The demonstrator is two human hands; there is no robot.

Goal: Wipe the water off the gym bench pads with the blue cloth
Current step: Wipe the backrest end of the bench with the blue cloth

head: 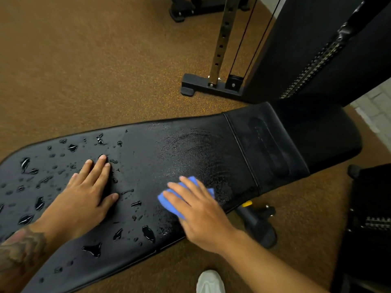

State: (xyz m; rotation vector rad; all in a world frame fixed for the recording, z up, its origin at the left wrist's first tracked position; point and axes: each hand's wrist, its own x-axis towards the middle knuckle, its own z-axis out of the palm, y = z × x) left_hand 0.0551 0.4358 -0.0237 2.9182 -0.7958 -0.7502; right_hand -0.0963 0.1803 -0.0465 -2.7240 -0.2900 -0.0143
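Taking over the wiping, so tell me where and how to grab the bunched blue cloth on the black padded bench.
Come from above: the bunched blue cloth lies flat on the black bench pad under the right hand, so nothing can slip beneath it. Pinch the thick fold showing at its left edge.

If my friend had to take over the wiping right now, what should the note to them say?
Left hand: flat on the long bench pad, among the drops.
Right hand: pressing the blue cloth on the pad near its front edge.
Done: the stretch right of the cloth shows only a thin smeared film.
Left: big water drops over the pad's left half.
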